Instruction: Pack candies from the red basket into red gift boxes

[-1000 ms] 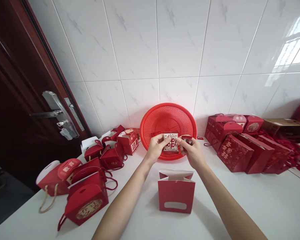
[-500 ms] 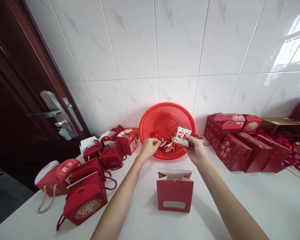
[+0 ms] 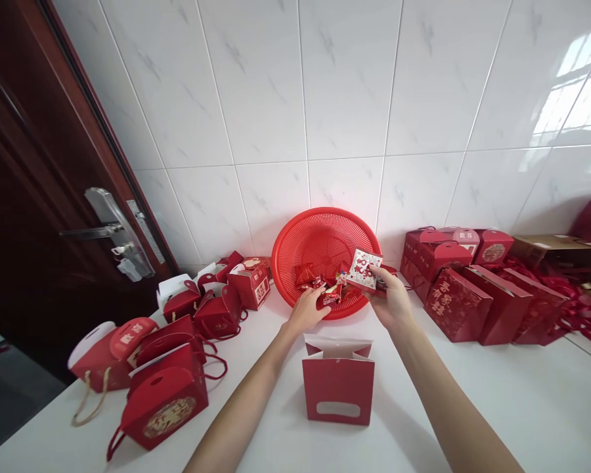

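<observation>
A red plastic basket (image 3: 282, 244) leans toward the wall, with several red-wrapped candies (image 3: 333, 293) in its lower part. My left hand (image 3: 307, 310) reaches over the basket's front rim at the candies, thumb and fingers apart. My right hand (image 3: 392, 299) grips a square white packet with red print (image 3: 362, 268) at the basket's right side; darker items partly hidden under its fingers cannot be made out. Between my forearms a red paper gift bag (image 3: 339, 389) stands upright, its top spread apart and an oval window low on its front.
Several red gift boxes (image 3: 170, 401) with cord handles stand on the left of the white table (image 3: 270, 420). More boxes (image 3: 436, 253) and red bags (image 3: 458, 303) line the right, before a cardboard box (image 3: 551, 243) and red ribbons (image 3: 578, 302). A dark door (image 3: 24, 164) is at left.
My left hand has moved right and its fingers have spread from a pinch over the candies. My right hand keeps the packet at nearly the same spot. The view has shifted slightly.
</observation>
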Tool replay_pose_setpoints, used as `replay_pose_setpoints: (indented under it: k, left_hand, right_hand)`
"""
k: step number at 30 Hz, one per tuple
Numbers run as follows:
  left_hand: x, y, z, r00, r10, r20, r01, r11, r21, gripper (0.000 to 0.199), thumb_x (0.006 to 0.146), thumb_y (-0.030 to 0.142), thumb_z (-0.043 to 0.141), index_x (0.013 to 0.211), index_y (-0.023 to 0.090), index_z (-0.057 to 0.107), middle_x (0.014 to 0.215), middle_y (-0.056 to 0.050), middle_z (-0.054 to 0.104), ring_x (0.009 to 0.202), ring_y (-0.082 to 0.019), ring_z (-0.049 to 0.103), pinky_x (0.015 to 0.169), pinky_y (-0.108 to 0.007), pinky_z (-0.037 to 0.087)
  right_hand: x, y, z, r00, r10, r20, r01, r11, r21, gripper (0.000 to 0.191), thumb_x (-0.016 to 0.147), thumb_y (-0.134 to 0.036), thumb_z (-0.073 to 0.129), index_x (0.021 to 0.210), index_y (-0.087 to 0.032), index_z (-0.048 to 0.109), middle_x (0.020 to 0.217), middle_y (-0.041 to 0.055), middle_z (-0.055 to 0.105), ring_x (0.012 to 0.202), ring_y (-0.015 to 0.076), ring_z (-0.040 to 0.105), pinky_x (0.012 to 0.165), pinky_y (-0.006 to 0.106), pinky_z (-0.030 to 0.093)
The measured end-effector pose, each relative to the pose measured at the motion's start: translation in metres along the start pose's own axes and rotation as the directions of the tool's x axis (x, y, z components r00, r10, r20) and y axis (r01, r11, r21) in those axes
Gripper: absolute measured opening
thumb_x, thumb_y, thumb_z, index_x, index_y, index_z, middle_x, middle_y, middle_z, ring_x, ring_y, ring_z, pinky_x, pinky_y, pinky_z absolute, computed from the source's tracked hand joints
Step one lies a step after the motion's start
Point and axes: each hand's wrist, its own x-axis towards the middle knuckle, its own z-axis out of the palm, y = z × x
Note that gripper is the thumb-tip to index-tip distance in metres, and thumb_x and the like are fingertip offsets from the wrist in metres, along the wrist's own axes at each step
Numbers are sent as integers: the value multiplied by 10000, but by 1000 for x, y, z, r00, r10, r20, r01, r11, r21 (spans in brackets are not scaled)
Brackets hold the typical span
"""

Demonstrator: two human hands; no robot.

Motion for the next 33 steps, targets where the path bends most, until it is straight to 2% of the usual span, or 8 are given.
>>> replay_pose_setpoints:
  k: [6, 11, 16, 19, 22, 24, 27, 33]
  left_hand:
    - [0, 2, 14, 992, 40, -122, -39, 999, 13, 269, 895, 303, 625, 1117, 188, 727, 1061, -106, 714, 998, -271, 679, 907, -397, 525]
    - [5, 2, 1, 962, 77, -261, -87, 996, -28, 229, 959, 312, 553, 961, 189, 747, 944, -63, 715, 868, -204, 680, 806, -315, 533]
    - [41, 0, -27, 918, 66, -392, -84, 996, -30, 277, 953, 265, 557, 1171, 195, 712, 1014, -76, 702, 918, -210, 671, 870, -338, 530]
    - [70, 0, -35, 912, 60, -405, -71, 997, -13, 344, 890, 157, 584, 1216, 173, 694, 1148, -118, 666, 1044, -249, 660, 953, -383, 520]
    - [80, -2, -32, 924, 78, -374, -83, 997, 5, 492, 794, 66, 609, 1271, 177, 656, 1299, -137, 597, 1240, -290, 576, 1063, -426, 475]
    - [73, -7, -29, 933, 92, -347, -94, 996, 10, 528, 778, 59, 602, 1287, 198, 634, 1355, -125, 557, 1226, -274, 589, 1062, -423, 488]
    - [50, -18, -26, 945, 87, -316, -86, 996, 16, 494, 783, 68, 582, 1259, 193, 625, 1369, -128, 516, 995, -211, 682, 971, -405, 552]
    - [0, -27, -23, 963, 141, -232, -133, 990, 50, 299, 846, 158, 559, 1126, 195, 656, 1156, -86, 611, 886, -181, 682, 884, -375, 573]
  right_hand:
    - [-2, -7, 2, 999, 1, -34, 0, 999, 42, 225, 545, -123, 814, 704, -164, 660, 701, 12, 735, 598, 139, 659, 530, 220, 577]
    - [-1, -15, 2, 998, 15, -61, -12, 999, 50, 148, 598, -101, 777, 710, -148, 692, 719, 29, 751, 623, 150, 683, 540, 223, 595]
    - [2, -19, 0, 997, 15, -74, -10, 998, 68, 113, 637, -73, 742, 718, -137, 696, 723, 29, 753, 605, 130, 671, 570, 220, 608]
    - [2, -19, 0, 997, 18, -79, -12, 997, 72, 88, 648, -73, 733, 703, -130, 694, 701, 29, 743, 593, 123, 662, 529, 198, 586]
    - [1, -21, -1, 997, 14, -72, -8, 997, 75, 83, 646, -75, 734, 697, -127, 694, 703, 32, 742, 600, 126, 666, 522, 195, 578]
    - [1, -22, -1, 998, 12, -63, -7, 997, 80, 97, 639, -73, 739, 707, -129, 695, 723, 34, 748, 607, 129, 670, 536, 201, 583]
    - [1, -23, 0, 998, 14, -65, -8, 996, 86, 105, 638, -68, 739, 708, -132, 692, 722, 31, 748, 601, 127, 671, 524, 193, 575]
    - [0, -20, 1, 998, 25, -61, -20, 997, 76, 63, 669, -69, 716, 707, -115, 695, 696, 39, 739, 605, 136, 675, 529, 214, 596]
